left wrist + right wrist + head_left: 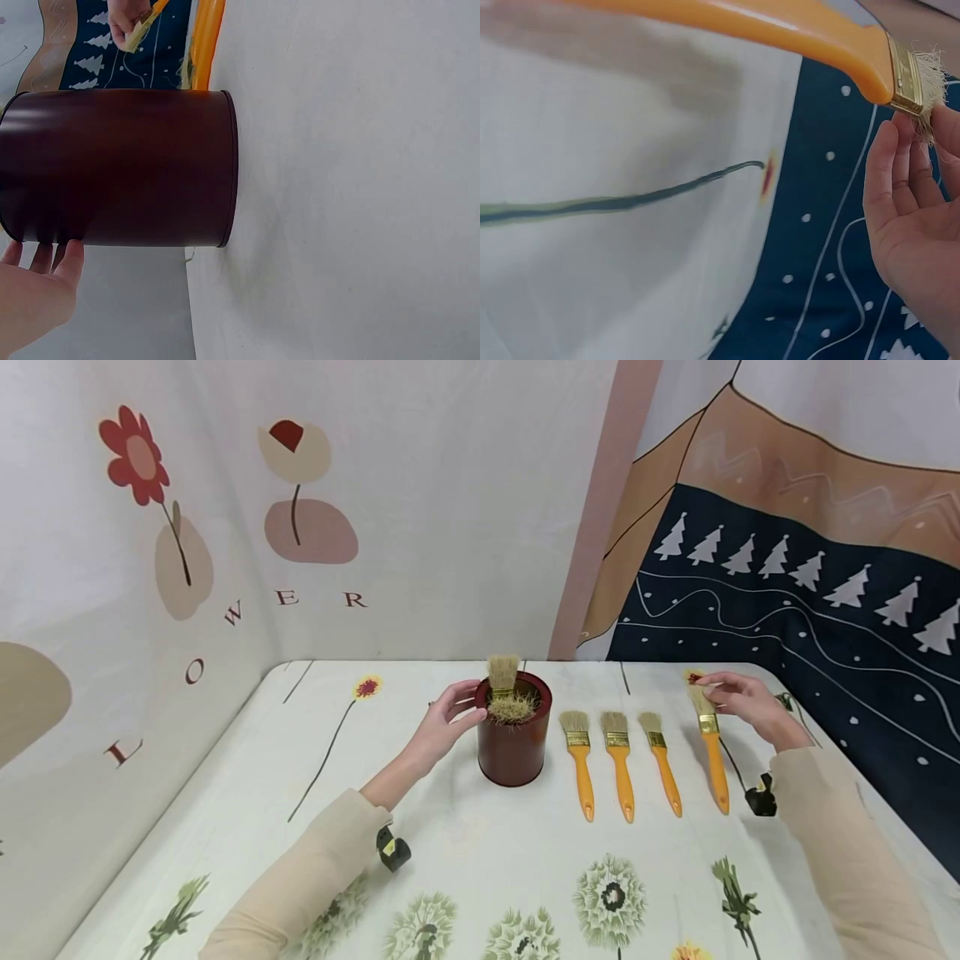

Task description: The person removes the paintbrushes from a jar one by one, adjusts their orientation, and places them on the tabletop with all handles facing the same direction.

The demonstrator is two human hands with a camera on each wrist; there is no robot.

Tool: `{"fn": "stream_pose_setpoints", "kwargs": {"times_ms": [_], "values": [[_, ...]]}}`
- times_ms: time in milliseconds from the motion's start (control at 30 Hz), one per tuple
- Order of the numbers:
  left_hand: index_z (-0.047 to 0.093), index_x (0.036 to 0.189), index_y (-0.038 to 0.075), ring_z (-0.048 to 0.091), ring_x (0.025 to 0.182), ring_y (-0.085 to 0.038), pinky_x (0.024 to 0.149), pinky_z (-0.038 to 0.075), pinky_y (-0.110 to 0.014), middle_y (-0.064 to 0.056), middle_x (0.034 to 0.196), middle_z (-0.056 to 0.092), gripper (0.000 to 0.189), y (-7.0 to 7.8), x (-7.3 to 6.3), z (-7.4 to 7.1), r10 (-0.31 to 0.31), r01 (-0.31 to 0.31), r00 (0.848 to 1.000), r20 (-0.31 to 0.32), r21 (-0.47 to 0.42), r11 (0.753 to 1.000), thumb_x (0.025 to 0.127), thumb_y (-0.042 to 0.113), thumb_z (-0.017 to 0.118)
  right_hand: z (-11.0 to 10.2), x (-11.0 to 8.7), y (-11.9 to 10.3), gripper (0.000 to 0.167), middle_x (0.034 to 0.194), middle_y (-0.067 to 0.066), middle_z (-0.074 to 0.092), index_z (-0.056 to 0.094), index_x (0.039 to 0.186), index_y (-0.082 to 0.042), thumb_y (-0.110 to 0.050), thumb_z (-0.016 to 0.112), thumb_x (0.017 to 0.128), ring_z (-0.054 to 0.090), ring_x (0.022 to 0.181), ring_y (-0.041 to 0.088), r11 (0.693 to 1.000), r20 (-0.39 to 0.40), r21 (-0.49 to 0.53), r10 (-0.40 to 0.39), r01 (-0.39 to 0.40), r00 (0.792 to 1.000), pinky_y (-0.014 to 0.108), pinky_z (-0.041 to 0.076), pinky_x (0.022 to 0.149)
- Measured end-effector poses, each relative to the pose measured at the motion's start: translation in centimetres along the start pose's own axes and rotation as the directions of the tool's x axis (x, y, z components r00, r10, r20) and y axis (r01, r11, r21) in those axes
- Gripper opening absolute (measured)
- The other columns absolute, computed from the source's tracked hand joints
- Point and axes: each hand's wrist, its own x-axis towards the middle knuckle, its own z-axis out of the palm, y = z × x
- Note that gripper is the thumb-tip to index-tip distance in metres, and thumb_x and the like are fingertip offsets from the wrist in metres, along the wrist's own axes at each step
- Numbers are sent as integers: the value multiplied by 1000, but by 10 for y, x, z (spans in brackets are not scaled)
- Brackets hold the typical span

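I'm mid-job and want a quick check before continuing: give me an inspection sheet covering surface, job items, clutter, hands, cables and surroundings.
Surface: white flower-printed cloth
Job items: brown-red can upright, bristles poking from its top; three paintbrushes lying to its right in the head view
Clutter: nothing seen
Left hand: touching the can's side
Right hand: pinching another paintbrush by its bristle end
Cables: nothing seen
Surroundings: printed fabric backdrop

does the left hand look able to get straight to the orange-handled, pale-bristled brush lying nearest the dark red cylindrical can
Probably not straight across: the dark red cylindrical can stands between the left hand and that orange-handled, pale-bristled brush. The way around the can's near side looks free, though.
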Motion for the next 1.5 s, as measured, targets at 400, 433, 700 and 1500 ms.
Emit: {"fn": "stream_pose_setpoints", "kwargs": {"times_ms": [400, 433, 700, 1500], "values": [[41, 128, 15, 39, 117, -15, 93, 36, -33, -3, 126, 43, 49, 1, 0, -1, 2, -2, 1000, 4, 7, 1000, 84, 25, 61, 11, -26, -26, 31, 113, 4, 46, 55, 111, -16, -35, 55, 87, 47, 90, 17, 997, 74, 42, 62, -65, 995, 25, 46, 74], [40, 128, 14, 38, 117, -16, 93, 36, -33, -4, 126, 43, 50, 1, 0, -1, 4, -4, 1000, 5, 10, 1000, 84, 25, 61, 13, -29, -30, 30, 112, 3, 47, 56, 110, -16, -35, 56, 86, 47, 89, 16, 996, 67, 45, 76, -79, 995, 22, 46, 72], [40, 129, 14, 38, 117, -17, 93, 36, -34, -6, 126, 42, 50, 2, -1, -1, 4, -4, 1000, -1, 15, 1000, 84, 24, 61, 25, -48, -59, 33, 110, 7, 47, 54, 112, -6, -29, 54, 88, 44, 88, 21, 995, 135, 7, 102, -104, 986, 34, 45, 75], [39, 129, 14, 38, 117, -16, 93, 36, -34, -4, 126, 42, 51, 3, -1, -1, -3, 3, 1000, 8, 24, 1000, 84, 27, 61, 47, -37, -59, 33, 105, 21, 46, 46, 119, 7, -8, 41, 90, 45, 81, 26, 961, 46, -179, 220, -208, 975, 20, 43, 57]]}}
